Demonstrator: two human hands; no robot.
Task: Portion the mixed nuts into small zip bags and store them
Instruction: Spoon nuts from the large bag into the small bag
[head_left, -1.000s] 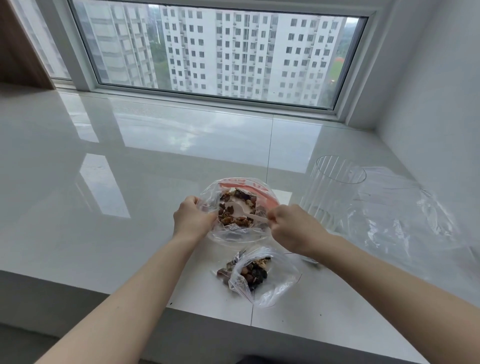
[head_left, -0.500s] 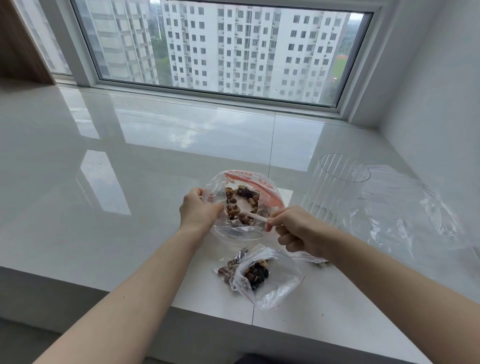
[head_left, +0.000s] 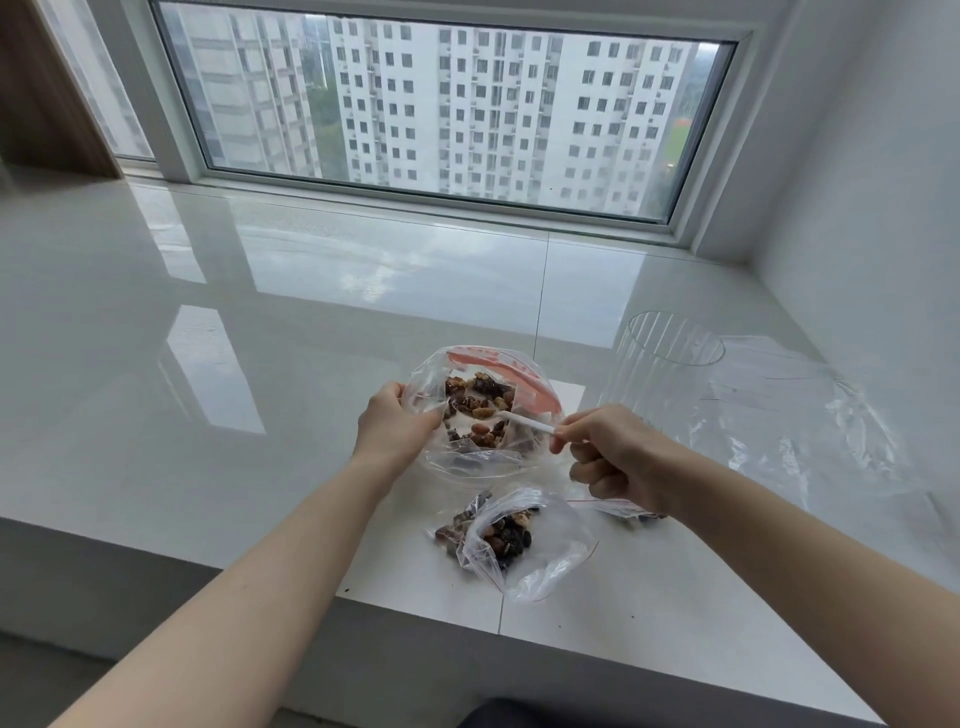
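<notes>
Left hand (head_left: 397, 423) grips big nut bag (head_left: 483, 410) rim open; right hand (head_left: 615, 457) pinches white scoop (head_left: 524, 422); dig shallow, lift level toward small bag (head_left: 519, 540).

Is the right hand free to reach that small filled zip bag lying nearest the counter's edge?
Probably not straight away: the right hand pinches a white spoon handle dipped in the large clear nut bag. The small clear zip bag itself lies uncovered just below it.

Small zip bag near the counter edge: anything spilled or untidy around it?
Yes. The small zip bag lies on its side on the counter, mouth gaping, and several nuts lie loose at its left. A few dark crumbs sit near the front edge.
</notes>
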